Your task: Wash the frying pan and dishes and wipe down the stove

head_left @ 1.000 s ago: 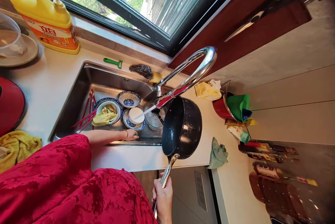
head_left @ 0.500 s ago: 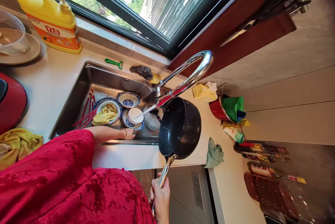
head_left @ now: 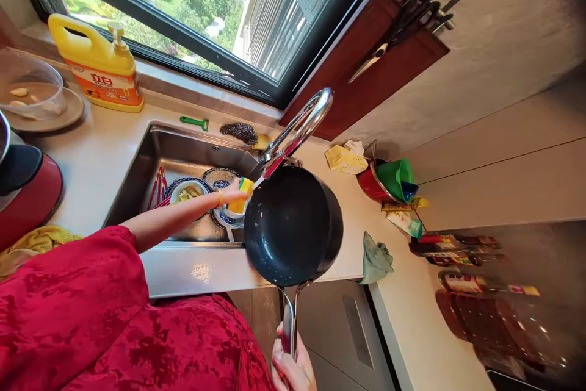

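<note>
Left hand pinching a sponge near the tap; right hand gripping the pan by its handle; I see pan above counter's front edge

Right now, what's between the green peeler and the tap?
A dark metal scourer, then a yellow sponge-like block nearer the tap, in the head view.

A deep black pan with a shiny handle is tilting over the edge of the sink, showing its dark inside, and a yellow-and-green sponge is hovering beside its rim.
</note>
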`<state>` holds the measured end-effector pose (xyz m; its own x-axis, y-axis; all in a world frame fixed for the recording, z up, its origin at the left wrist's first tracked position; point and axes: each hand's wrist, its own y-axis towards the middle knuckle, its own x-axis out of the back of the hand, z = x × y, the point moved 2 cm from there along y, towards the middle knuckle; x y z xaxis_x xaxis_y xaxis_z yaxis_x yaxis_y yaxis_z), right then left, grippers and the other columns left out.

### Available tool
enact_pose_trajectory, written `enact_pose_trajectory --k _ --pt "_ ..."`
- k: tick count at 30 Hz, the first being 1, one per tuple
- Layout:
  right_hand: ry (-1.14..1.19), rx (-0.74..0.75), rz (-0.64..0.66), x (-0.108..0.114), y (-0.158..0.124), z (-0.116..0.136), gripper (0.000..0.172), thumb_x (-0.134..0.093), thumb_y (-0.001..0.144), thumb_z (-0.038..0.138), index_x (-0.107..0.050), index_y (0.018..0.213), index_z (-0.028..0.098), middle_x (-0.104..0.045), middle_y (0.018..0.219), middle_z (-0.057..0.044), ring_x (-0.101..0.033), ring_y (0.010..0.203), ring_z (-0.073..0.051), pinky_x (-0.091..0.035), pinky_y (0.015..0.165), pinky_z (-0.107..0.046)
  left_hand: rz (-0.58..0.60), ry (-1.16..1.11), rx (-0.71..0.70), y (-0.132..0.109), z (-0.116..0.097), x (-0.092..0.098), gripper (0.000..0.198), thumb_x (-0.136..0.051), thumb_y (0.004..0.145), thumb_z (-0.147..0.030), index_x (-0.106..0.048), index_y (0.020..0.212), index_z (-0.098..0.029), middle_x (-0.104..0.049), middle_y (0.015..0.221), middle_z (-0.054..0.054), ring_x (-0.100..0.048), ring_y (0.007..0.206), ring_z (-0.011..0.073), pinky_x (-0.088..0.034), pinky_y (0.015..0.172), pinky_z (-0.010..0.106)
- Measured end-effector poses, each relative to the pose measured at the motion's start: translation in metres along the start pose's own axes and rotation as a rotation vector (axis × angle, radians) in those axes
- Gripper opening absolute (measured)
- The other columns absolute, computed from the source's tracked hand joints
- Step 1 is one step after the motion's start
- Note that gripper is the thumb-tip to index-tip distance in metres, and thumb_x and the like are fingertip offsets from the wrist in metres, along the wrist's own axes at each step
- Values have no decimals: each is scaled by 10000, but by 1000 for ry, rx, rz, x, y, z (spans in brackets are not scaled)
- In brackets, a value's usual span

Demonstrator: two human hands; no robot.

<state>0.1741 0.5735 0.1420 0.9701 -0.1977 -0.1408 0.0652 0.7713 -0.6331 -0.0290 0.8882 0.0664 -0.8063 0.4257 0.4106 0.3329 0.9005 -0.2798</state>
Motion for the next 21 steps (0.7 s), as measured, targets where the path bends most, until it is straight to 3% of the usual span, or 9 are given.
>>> enact_pose_trajectory --k 2,5,7,8,11,15,18,21 --pt "7 -17 55 -5 1 2 423 -683 676 388 -460 979 193 -443 561 95 -255 311 15 -164 323 -135 -50 101 -88 3 -19 11 499 -527 772 -211 -354 1235 -142 -568 1010 69 -576 838 161 -477 725 271" --pt "24 -47 162 -15 7 6 351 -654 702 353 -461 951 199 -397 527 111 -230 307 1 -209 302 -135 -152 490 -436 9 -44 15 412 -527 803 -244 -475 1211 -221 -523 1133 90 -484 1070 233 -373 924 390" --pt "46 -72 206 -20 10 10 311 -630 713 313 -457 948 207 -389 518 117 -224 307 -8 -258 292 -140 -180 759 -617 13 -45 12 372 -479 849 -264 -510 1220 -275 -497 1193 103 -421 1147 268 -302 967 450" --pt "57 -86 217 -21 11 11 298 -620 716 295 -455 947 209 -390 518 118 -224 308 -10 -279 292 -141 -179 841 -643 14 -39 9 388 -471 859 -267 -500 1245 -296 -481 1227 106 -398 1171 277 -280 976 463" --pt "96 -106 231 -21 13 15 273 -607 717 265 -456 937 209 -391 523 118 -224 314 -9 -305 292 -138 -142 965 -616 7 -6 -8 465 -485 848 -251 -451 1309 -289 -427 1316 113 -347 1223 280 -243 1008 455" --pt "160 -96 228 -17 14 15 276 -619 708 253 -464 933 211 -382 538 117 -214 328 -4 -316 291 -132 21 954 -446 -22 26 -40 440 -470 840 -227 -499 1278 -255 -508 1237 116 -442 1140 265 -310 967 440" --pt "176 -98 227 -14 17 14 285 -635 681 251 -472 912 210 -384 536 117 -209 324 -5 -318 282 -136 231 700 -258 -38 13 -56 430 -446 841 -201 -526 1261 -242 -588 1135 90 -533 1023 240 -392 890 383" --pt "190 -98 229 -14 19 14 269 -627 680 238 -481 904 209 -385 532 116 -211 325 -8 -326 283 -138 315 357 -247 -47 -21 -70 471 -369 877 -174 -441 1337 -244 -593 1156 41 -565 952 156 -426 828 254"
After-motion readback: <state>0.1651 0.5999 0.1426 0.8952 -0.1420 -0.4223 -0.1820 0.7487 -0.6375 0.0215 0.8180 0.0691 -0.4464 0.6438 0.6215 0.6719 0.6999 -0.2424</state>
